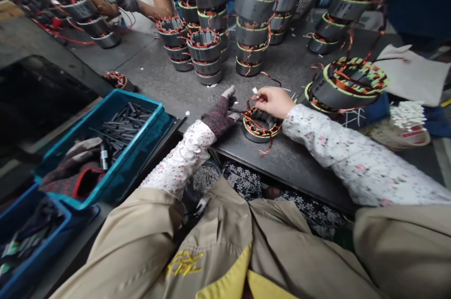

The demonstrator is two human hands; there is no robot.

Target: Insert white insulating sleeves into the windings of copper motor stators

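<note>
The wound ring (260, 136) lies on the table (151, 70), near the front edge, between the hands. The right hand (274, 103) curls over its far side, a white piece (255, 90) at the fingertips; the left hand (220, 113), gloved, extends its fingers beside it. Neither grasp can be confirmed. Caution: pulling the loose leads (267, 148) may drag the ring off the edge or damage their insulation.

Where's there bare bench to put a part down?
Bare bench between the teal bin and short stator stacks, bar white scraps. Another patch: between the tall middle stack and the right-rear stack. Crowded: around the left hand, right hand and front stator.
</note>
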